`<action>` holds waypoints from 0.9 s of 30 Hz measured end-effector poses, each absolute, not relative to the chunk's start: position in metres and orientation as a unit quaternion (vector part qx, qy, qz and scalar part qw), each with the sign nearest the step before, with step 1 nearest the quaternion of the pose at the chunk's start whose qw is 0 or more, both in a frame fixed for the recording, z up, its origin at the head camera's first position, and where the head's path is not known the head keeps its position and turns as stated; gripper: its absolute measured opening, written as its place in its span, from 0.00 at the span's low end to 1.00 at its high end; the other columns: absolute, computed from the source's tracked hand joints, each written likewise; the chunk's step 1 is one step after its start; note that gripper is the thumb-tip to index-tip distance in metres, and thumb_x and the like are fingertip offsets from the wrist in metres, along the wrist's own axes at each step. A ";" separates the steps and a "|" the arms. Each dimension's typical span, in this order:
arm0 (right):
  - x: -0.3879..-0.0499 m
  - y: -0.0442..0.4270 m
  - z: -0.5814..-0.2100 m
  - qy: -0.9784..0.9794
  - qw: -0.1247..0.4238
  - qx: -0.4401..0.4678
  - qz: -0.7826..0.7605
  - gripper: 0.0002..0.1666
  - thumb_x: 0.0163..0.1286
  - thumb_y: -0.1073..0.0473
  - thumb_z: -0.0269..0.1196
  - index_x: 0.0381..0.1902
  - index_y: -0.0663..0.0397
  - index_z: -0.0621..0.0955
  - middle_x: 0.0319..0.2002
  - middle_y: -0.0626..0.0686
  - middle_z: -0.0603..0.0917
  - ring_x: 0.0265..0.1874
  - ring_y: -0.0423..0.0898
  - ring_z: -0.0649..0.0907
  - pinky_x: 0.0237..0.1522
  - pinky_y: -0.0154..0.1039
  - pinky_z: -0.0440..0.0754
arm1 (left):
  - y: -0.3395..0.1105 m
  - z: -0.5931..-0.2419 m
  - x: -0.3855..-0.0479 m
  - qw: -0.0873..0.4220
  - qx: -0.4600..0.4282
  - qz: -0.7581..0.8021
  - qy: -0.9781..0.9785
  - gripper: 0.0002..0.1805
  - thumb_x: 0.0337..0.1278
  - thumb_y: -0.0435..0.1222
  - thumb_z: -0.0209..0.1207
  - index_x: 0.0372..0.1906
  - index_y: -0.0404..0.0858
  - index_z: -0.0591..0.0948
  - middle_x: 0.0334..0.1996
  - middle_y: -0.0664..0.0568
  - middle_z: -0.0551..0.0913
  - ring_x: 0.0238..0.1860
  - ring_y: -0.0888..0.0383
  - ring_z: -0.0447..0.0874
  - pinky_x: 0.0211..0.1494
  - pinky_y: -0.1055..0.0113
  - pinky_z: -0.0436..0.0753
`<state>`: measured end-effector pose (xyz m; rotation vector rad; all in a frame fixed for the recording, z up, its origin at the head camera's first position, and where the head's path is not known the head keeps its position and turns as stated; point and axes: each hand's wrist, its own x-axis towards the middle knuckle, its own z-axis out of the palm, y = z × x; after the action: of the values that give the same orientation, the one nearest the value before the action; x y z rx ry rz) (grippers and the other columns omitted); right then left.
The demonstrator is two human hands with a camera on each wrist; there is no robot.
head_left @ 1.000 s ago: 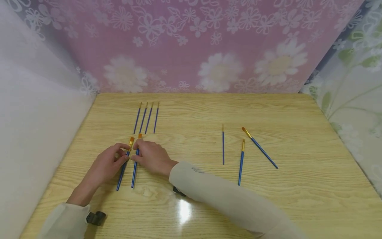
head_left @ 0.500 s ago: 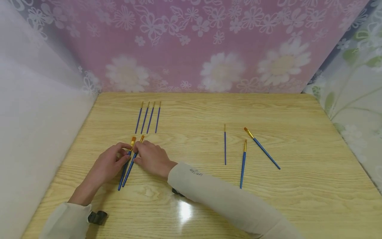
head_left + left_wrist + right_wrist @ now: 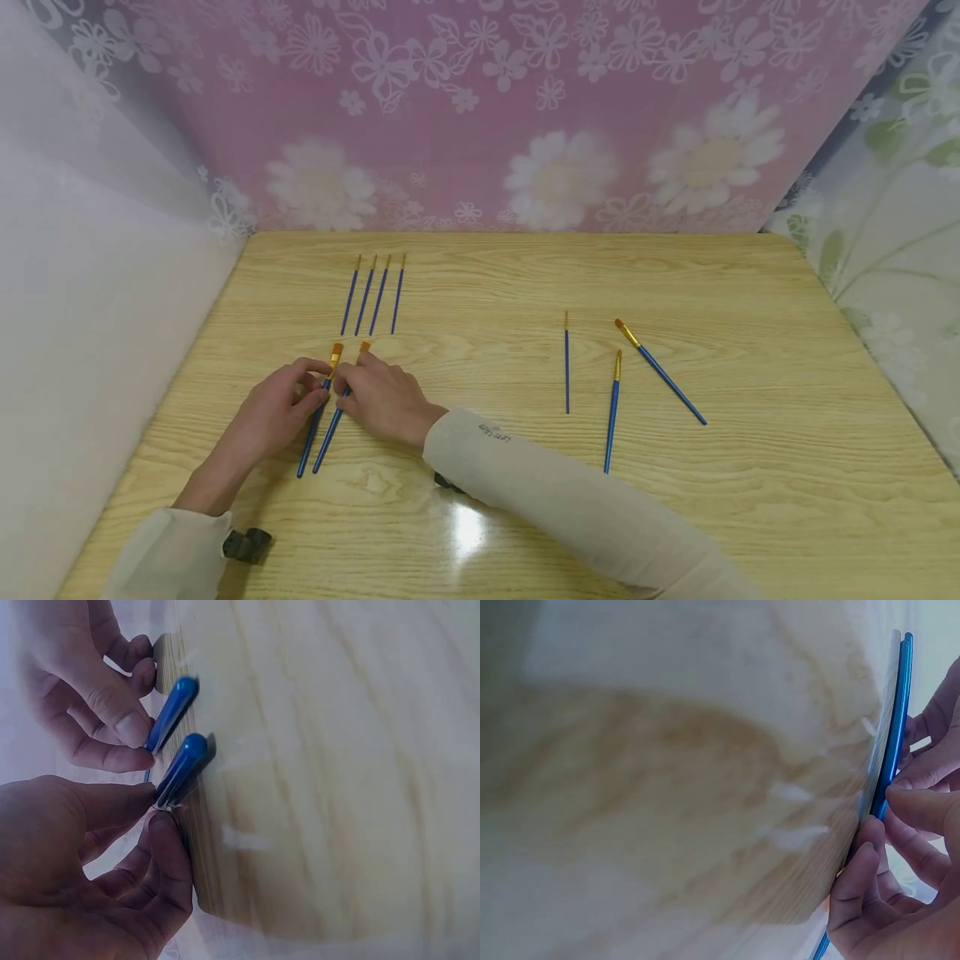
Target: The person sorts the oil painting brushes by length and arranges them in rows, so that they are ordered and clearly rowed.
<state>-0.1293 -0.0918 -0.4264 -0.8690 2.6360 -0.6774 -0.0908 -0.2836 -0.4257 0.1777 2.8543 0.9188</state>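
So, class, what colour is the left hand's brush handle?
The handle is blue, clearest in the left wrist view.

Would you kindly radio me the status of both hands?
Left hand pinching left brush. Right hand pinching right brush. Brushes side by side. Four thin brushes lie just beyond.

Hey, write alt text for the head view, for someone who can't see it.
A person's left hand and right hand each pinch a blue paintbrush on a wooden table. Four thin brushes lie beyond them, three other brushes to the right.
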 end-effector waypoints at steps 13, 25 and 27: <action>-0.128 -0.086 -0.425 0.906 0.136 -0.347 -0.203 0.12 0.84 0.52 0.64 0.60 0.39 0.85 0.52 0.45 0.80 0.40 0.38 0.78 0.37 0.32 0.79 | -0.285 -0.429 -0.093 0.068 0.058 0.301 0.949 0.18 0.81 0.33 0.61 0.67 0.33 0.78 0.48 0.38 0.87 0.36 0.55 0.84 0.37 0.61 0.77; -0.124 -0.036 -0.399 0.888 0.156 -0.357 -0.244 0.15 0.87 0.53 0.60 0.65 0.45 0.83 0.55 0.47 0.83 0.46 0.39 0.82 0.49 0.33 0.82 | -0.285 -0.429 -0.093 0.078 0.052 0.291 0.952 0.18 0.82 0.35 0.61 0.67 0.34 0.78 0.48 0.39 0.87 0.36 0.55 0.80 0.36 0.62 0.76; -0.125 -0.026 -0.397 0.888 0.154 -0.353 -0.251 0.15 0.87 0.54 0.60 0.65 0.45 0.83 0.55 0.46 0.84 0.47 0.39 0.83 0.50 0.32 0.83 | -0.283 -0.429 -0.093 0.081 0.050 0.290 0.952 0.18 0.82 0.35 0.61 0.67 0.35 0.78 0.49 0.40 0.87 0.36 0.56 0.80 0.35 0.63 0.76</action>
<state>-0.1251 -0.0259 -0.3971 -1.0117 2.5454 -0.7190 -0.0925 -0.2833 -0.4286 0.1490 2.8476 0.8661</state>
